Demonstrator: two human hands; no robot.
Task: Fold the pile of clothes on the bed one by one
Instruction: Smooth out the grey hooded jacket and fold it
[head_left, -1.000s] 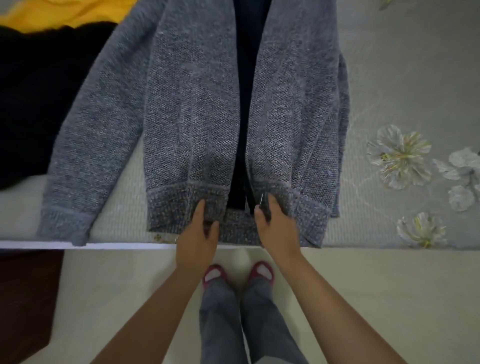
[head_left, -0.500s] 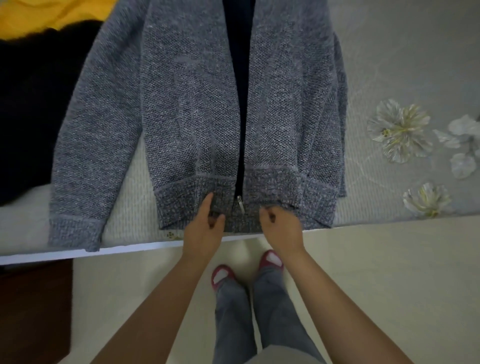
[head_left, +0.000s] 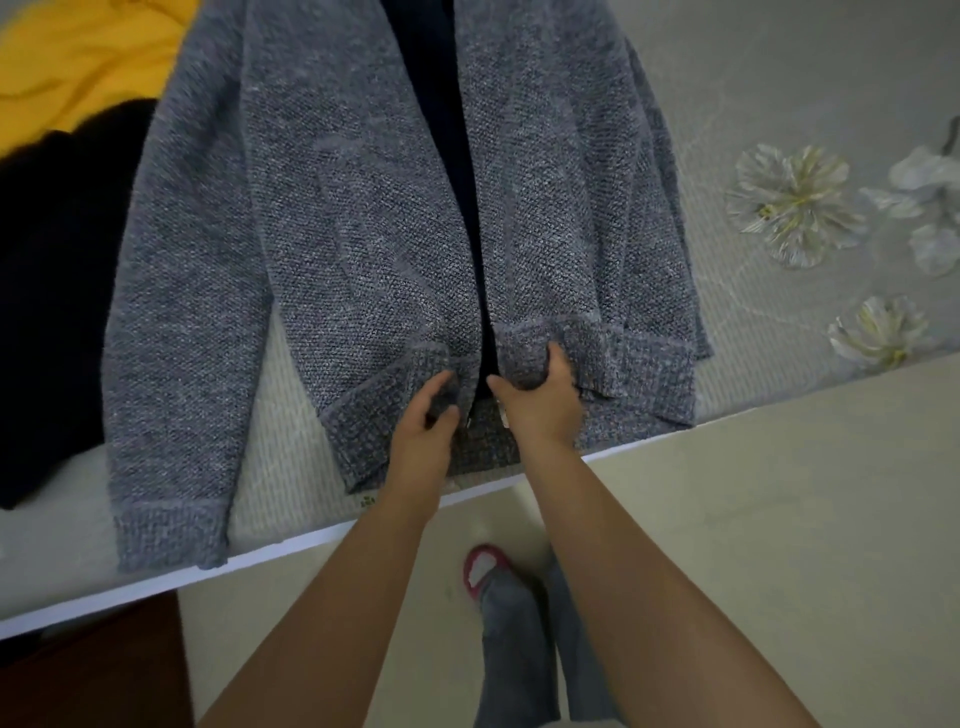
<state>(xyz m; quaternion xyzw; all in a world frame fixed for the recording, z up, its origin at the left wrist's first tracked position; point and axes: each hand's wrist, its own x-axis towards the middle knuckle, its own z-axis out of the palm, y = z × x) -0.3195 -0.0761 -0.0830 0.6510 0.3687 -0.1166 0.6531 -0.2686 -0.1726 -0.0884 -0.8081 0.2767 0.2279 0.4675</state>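
One head-worn camera looks steeply down, close over the bed (head_left: 779, 78) edge and floor (head_left: 779, 519).

Grey marled cardigan (head_left: 337, 208), navy lining (head_left: 441, 130); yellow garment (head_left: 88, 57); black garment (head_left: 52, 286); grey floral bedcover (head_left: 779, 130).

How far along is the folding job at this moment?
Early. Done: grey knit cardigan spread flat, front up, on the bed. In hand: left hand and right hand grip its hem either side of the opening. Left: folding it, then the black garment and yellow garment.
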